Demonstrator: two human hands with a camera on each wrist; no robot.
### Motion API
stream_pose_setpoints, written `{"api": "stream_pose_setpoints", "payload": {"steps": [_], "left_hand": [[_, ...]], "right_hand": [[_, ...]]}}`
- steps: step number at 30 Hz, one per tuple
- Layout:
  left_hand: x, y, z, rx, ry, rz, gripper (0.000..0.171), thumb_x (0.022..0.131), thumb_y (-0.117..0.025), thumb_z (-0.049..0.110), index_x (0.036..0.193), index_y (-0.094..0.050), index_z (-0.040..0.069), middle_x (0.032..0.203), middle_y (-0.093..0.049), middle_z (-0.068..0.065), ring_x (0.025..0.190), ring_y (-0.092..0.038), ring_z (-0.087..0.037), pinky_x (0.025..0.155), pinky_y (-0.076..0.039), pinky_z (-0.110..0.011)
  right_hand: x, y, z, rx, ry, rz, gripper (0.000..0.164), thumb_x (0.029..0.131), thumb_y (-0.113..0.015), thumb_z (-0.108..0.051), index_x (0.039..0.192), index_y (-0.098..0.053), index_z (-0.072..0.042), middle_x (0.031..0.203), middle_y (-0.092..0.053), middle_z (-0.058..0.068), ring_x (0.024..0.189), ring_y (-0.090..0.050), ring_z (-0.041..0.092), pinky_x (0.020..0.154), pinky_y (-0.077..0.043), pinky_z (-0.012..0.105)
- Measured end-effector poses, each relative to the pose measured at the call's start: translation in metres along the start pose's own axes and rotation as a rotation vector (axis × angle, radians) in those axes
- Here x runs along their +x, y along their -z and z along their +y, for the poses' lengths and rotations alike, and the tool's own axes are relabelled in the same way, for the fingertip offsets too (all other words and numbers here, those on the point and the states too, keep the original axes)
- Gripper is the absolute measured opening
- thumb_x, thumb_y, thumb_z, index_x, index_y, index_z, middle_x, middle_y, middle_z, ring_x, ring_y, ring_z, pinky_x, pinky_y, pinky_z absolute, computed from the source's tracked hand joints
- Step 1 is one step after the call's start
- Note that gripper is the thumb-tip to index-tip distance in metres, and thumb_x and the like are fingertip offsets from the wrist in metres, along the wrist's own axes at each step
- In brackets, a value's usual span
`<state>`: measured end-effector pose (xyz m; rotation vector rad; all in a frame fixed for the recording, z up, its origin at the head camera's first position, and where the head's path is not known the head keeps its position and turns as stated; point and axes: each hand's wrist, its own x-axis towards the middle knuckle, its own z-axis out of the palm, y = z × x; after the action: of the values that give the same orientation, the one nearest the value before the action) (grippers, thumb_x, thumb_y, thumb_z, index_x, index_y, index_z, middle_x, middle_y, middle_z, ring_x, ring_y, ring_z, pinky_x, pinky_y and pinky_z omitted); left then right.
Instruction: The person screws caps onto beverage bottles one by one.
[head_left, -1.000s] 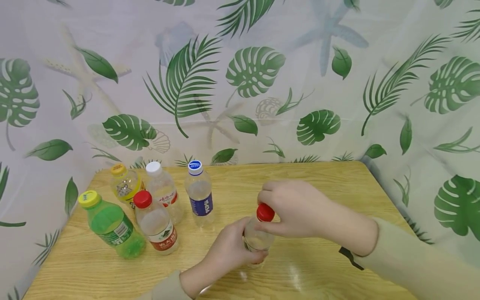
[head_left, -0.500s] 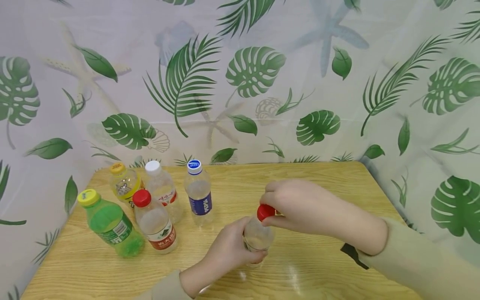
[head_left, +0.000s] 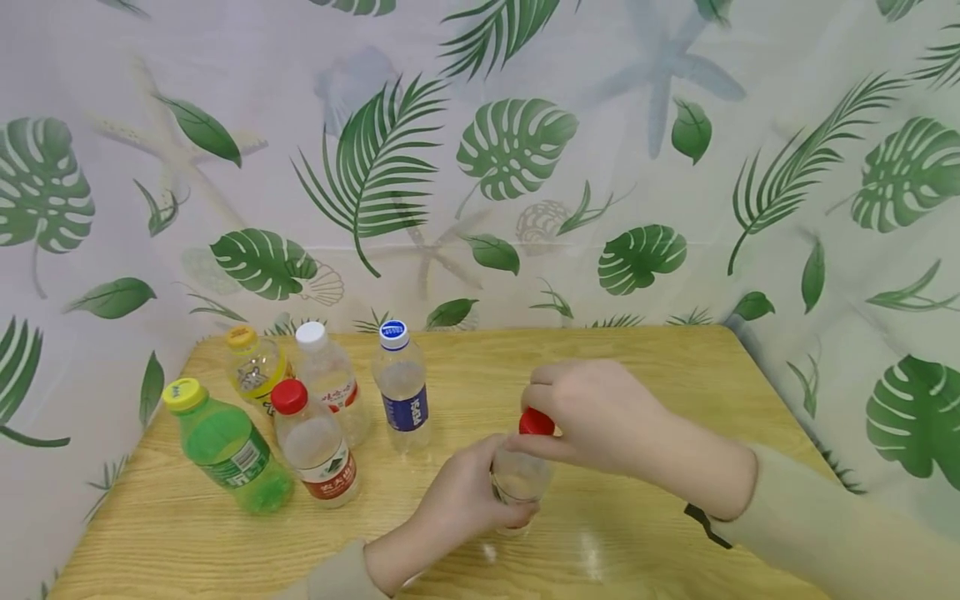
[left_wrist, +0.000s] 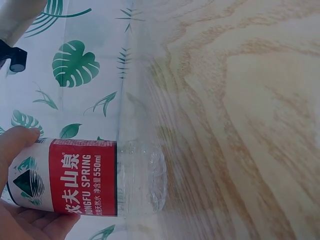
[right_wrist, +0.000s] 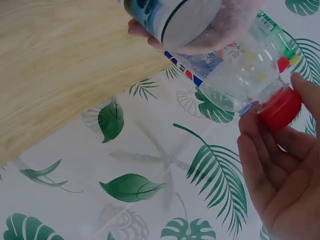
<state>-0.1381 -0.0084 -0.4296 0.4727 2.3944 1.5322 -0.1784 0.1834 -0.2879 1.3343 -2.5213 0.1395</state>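
My left hand (head_left: pixel 465 492) grips a clear plastic water bottle (head_left: pixel 519 479) round its body, holding it upright on the table. In the left wrist view the bottle's red and white label (left_wrist: pixel 82 175) shows between thumb and fingers. My right hand (head_left: pixel 592 417) is at the top of this bottle, thumb and fingers round its red cap (head_left: pixel 535 422). From the right wrist, the thumb shows on one side of the cap (right_wrist: pixel 282 109) and the fingers lie along the other. The cap sits at the bottle's neck.
Several bottles stand on the left of the wooden table (head_left: pixel 622 550): a green one (head_left: pixel 232 454), a red-capped one (head_left: pixel 315 450), a white-capped one (head_left: pixel 330 375), a yellow-capped one (head_left: pixel 258 367) and a blue-capped one (head_left: pixel 402 387). A leaf-patterned cloth (head_left: pixel 525 275) hangs behind.
My right hand swings round the cap: its thumb drew back to the right, then came forward to the left again. The left hand keeps its grip on the bottle.
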Motion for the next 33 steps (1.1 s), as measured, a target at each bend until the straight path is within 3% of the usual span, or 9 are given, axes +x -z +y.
{"api": "stream_pose_setpoints", "payload": {"steps": [4, 8, 18, 23, 33], "left_hand": [[0.001, -0.001, 0.0, 0.008, -0.007, 0.004, 0.057, 0.081, -0.092, 0.019, 0.132, -0.066, 0.02, 0.116, -0.075, 0.006, 0.102, -0.069, -0.007, 0.087, -0.058, -0.026], [0.0, -0.001, 0.0, 0.011, -0.008, 0.007, 0.057, 0.081, -0.093, 0.019, 0.131, -0.066, 0.019, 0.115, -0.075, 0.006, 0.102, -0.07, -0.008, 0.088, -0.058, -0.027], [0.001, -0.002, -0.001, -0.014, 0.009, -0.003, 0.06, 0.08, -0.093, 0.019, 0.134, -0.065, 0.016, 0.116, -0.075, 0.004, 0.104, -0.069, -0.01, 0.09, -0.058, -0.028], [0.001, -0.003, -0.004, 0.014, 0.011, -0.012, 0.061, 0.08, -0.094, 0.02, 0.134, -0.065, 0.018, 0.117, -0.075, 0.006, 0.103, -0.069, -0.009, 0.09, -0.058, -0.029], [-0.001, -0.002, -0.008, 0.008, 0.002, -0.026, 0.067, 0.081, -0.094, 0.023, 0.139, -0.062, 0.019, 0.12, -0.074, 0.007, 0.107, -0.069, -0.01, 0.092, -0.057, -0.029]], "right_hand": [[-0.005, 0.006, 0.007, 0.152, 0.078, -0.042, 0.023, 0.083, -0.092, -0.027, 0.094, -0.075, -0.015, 0.085, -0.066, -0.008, 0.07, -0.057, 0.004, 0.062, -0.051, 0.018], [-0.006, 0.016, 0.012, 0.22, 0.106, -0.118, 0.023, 0.084, -0.091, -0.018, 0.101, -0.076, -0.014, 0.093, -0.069, -0.007, 0.08, -0.064, 0.005, 0.072, -0.058, 0.023], [0.002, 0.019, 0.008, 0.136, 0.085, -0.2, 0.017, 0.088, -0.089, -0.026, 0.087, -0.073, -0.018, 0.081, -0.065, -0.009, 0.065, -0.055, 0.001, 0.061, -0.048, 0.017], [0.0, 0.018, 0.002, 0.087, 0.066, -0.196, 0.022, 0.085, -0.09, -0.027, 0.083, -0.071, -0.017, 0.077, -0.063, -0.009, 0.062, -0.05, 0.001, 0.058, -0.045, 0.018], [-0.006, 0.012, 0.0, 0.099, 0.051, -0.143, 0.022, 0.087, -0.089, -0.032, 0.089, -0.073, -0.016, 0.083, -0.067, -0.008, 0.065, -0.056, 0.0, 0.059, -0.048, 0.016]]}}
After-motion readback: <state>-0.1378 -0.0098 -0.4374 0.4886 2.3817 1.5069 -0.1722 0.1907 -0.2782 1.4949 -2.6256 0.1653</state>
